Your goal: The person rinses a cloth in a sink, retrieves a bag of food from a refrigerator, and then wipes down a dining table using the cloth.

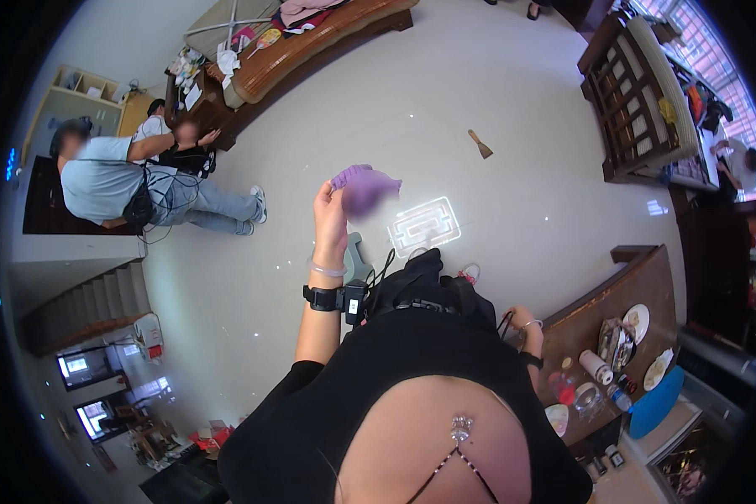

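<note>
My left hand [331,214] is raised over the floor and pinches a purple cloth item [368,189] at its near edge. The cloth is partly blurred, so I cannot tell exactly what it is. A grey-green plastic stool [355,259] shows behind my left wrist, partly hidden. Down at my right side, my right hand [523,319] has its fingers curled around a thin black cord or strap [505,322]. That hand is beside the edge of a brown wooden table [595,309].
A scraper [481,145] with a wooden handle lies on the tiled floor [378,113]. Plates, bottles and a pink flask [595,366] stand on the table. A person in light blue [104,170] stands at left. A wooden bench [302,50] and a slatted sofa [642,94] stand farther off.
</note>
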The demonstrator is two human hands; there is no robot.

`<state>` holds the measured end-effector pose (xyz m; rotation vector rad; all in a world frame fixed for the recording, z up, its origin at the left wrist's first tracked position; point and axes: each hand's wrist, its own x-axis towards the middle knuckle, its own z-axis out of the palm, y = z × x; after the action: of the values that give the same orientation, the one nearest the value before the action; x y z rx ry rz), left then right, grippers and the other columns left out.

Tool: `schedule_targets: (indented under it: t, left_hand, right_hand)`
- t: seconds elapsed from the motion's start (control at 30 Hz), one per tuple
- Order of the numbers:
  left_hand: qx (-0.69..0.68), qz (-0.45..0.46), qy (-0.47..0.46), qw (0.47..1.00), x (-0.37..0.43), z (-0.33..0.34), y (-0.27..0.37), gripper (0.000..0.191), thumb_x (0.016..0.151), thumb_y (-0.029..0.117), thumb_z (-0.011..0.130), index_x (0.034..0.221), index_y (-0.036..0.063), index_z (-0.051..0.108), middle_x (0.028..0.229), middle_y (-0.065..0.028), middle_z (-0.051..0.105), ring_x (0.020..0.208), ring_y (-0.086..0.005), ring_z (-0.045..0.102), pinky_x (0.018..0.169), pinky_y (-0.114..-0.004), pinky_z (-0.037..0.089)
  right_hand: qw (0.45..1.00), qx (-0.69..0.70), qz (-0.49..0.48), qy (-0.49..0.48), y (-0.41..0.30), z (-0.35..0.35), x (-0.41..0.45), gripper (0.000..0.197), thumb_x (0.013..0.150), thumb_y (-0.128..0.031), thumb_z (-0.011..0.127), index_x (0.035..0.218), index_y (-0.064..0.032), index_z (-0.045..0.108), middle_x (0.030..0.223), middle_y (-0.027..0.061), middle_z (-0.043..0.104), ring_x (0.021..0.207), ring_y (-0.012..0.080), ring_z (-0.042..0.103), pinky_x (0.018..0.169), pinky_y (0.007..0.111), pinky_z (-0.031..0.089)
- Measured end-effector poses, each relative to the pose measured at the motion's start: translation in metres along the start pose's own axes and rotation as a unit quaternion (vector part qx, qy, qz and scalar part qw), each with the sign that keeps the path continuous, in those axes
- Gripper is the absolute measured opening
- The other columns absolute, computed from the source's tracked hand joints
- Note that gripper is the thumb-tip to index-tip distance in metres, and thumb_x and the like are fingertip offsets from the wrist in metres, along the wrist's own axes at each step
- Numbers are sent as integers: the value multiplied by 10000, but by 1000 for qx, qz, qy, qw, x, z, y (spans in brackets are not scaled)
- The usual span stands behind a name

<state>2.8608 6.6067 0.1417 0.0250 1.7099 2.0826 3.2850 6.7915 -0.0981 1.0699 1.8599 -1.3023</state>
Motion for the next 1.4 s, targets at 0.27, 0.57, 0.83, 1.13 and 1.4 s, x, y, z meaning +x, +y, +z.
schedule_targets:
  t: [0.27, 0.57, 0.83, 1.13, 1.4]
  left_hand:
    - [-28, 3, 66, 997, 2, -59, 10, 133, 797, 44, 474, 921, 13, 510, 770, -23, 556, 655, -65, 513, 556, -188, 415]
    - [-49, -8, 99, 994, 1, -105, -11, 198, 799, 33, 425, 979, -21, 488, 934, -111, 561, 849, -185, 553, 763, -304, 450]
    - [-55, 1, 112, 992, 7, -92, -2, 140, 824, 94, 499, 938, 13, 512, 835, -41, 567, 718, -94, 533, 625, -210, 444]
    - [89, 97, 41, 990, 13, -88, -26, 253, 790, 100, 484, 1028, 14, 492, 982, -100, 544, 893, -188, 529, 743, -308, 449]
    - [-21, -21, -43, 999, 59, -60, -32, 252, 805, 67, 400, 1030, -15, 478, 991, -138, 542, 917, -223, 532, 785, -346, 443]
  right_hand:
    - [996, -12, -83, -35, -49, -7, 20, 247, 759, -235, 508, 764, -9, 608, 699, 151, 606, 690, 274, 584, 650, 347, 446]
    - [992, -96, -81, -17, -84, -9, 7, 207, 767, -188, 490, 767, -31, 625, 744, 144, 614, 735, 284, 585, 681, 358, 448]
    - [988, -138, -64, -40, -102, -8, 6, 222, 780, -215, 493, 807, -33, 616, 810, 191, 589, 803, 338, 555, 724, 387, 434]
    - [987, -129, -85, 37, -85, -1, 9, 201, 746, -213, 529, 778, -41, 627, 758, 148, 616, 719, 282, 583, 668, 352, 446]
    - [995, -73, -17, 66, -71, -1, -11, 230, 728, -202, 470, 728, -19, 609, 752, 210, 577, 743, 358, 559, 696, 401, 438]
